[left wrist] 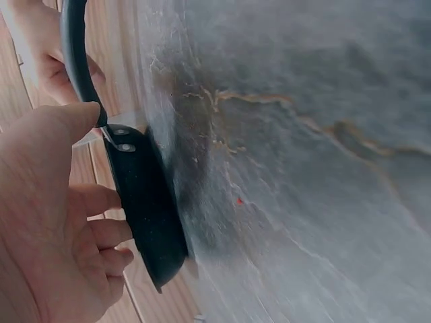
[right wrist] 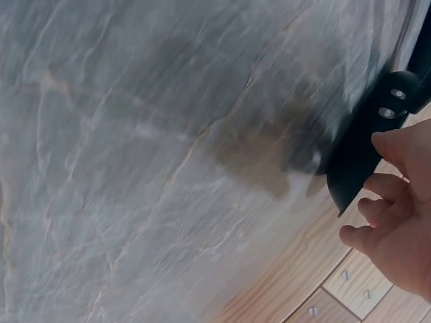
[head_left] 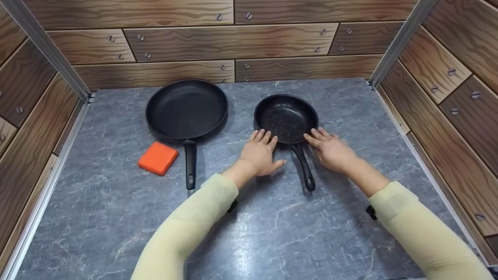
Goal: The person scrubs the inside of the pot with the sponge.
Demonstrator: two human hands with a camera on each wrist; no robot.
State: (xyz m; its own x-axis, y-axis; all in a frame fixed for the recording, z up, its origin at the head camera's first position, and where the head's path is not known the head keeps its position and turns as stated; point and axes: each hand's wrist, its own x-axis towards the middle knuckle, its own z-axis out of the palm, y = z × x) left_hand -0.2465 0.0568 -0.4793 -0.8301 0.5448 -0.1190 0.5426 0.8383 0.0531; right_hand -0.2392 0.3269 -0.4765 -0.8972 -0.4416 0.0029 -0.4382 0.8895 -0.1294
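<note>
A small black frying pan [head_left: 286, 116] with pale speckles lies on the grey surface, its handle toward the person. My left hand [head_left: 260, 155] is at the pan's near left rim, fingers extended and thumb spread toward the handle. On the near right rim rests my right hand [head_left: 332, 149], its fingertips at the edge beside the handle. In the left wrist view, the left fingers [left wrist: 108, 232] lie along the pan's outer wall [left wrist: 148, 208]. From the right wrist, the thumb and fingers [right wrist: 384, 185] are seen close to the pan's side [right wrist: 363, 151]. Neither hand grips the handle.
A larger black frying pan [head_left: 187, 109] stands to the left, its handle [head_left: 190, 165] pointing at the person. Beside that handle lies an orange square block [head_left: 158, 158], perhaps a sponge. Wood-patterned walls [head_left: 233, 42] enclose the marbled grey table [head_left: 272, 233] at back and sides.
</note>
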